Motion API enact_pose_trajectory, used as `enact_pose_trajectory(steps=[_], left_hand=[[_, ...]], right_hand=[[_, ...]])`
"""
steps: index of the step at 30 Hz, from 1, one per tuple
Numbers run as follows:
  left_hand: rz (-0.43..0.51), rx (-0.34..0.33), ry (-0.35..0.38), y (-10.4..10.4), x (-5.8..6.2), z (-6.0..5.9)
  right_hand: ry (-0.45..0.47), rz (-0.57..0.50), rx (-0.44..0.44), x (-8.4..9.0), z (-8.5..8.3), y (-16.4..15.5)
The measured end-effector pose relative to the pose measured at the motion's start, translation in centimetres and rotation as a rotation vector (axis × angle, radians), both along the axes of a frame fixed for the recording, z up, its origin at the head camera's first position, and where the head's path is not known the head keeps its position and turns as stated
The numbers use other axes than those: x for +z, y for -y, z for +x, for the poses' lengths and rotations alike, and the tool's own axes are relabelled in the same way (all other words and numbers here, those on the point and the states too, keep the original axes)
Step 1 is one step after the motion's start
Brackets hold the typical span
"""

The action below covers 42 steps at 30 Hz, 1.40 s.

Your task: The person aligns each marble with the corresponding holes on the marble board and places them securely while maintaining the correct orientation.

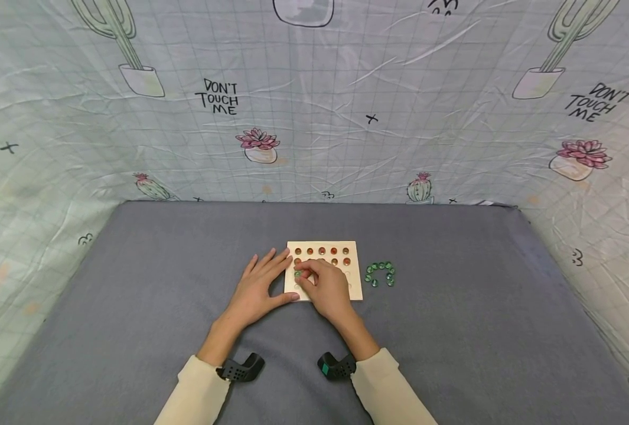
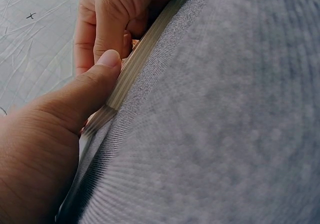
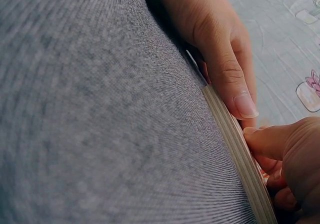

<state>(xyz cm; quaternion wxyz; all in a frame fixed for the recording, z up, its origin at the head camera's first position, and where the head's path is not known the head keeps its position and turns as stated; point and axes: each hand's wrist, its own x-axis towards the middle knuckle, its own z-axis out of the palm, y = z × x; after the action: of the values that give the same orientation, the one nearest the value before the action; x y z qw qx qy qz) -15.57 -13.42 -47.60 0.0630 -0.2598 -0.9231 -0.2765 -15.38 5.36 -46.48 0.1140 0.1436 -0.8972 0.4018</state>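
A grey cloth-covered table [image 1: 133, 307] carries everything. A wooden board [image 1: 354, 248] lies flat on it, directly under the right hand's [image 1: 327, 289] pinch, with the left hand [image 1: 253, 292] resting on the cloth at the board's left edge. Just right of that pinch, beside the board, green beads [image 1: 380, 274] lie on the cloth in a small arc.

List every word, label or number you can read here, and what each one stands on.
"DON'T TOUCH ME": printed on the backdrop cloth, left of centre.
"DON'T TOUCH ME": same cloth, far right, tilted.
Wooden board, marbles and wrist bands: no readable text.
Wrist views: no text.
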Motion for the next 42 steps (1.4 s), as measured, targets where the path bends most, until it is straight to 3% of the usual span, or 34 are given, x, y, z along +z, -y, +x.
enact_pose_trajectory(steps=[36,42], left_hand=[[0.005,-0.001,0.008,0.09,0.08,-0.01],[0.003,-0.001,0.014,0.07,0.21,0.06]], right_hand=[[-0.016,-0.01,-0.003,0.11,-0.02,0.07],[0.053,-0.109,0.048,0.82,0.12,-0.71]])
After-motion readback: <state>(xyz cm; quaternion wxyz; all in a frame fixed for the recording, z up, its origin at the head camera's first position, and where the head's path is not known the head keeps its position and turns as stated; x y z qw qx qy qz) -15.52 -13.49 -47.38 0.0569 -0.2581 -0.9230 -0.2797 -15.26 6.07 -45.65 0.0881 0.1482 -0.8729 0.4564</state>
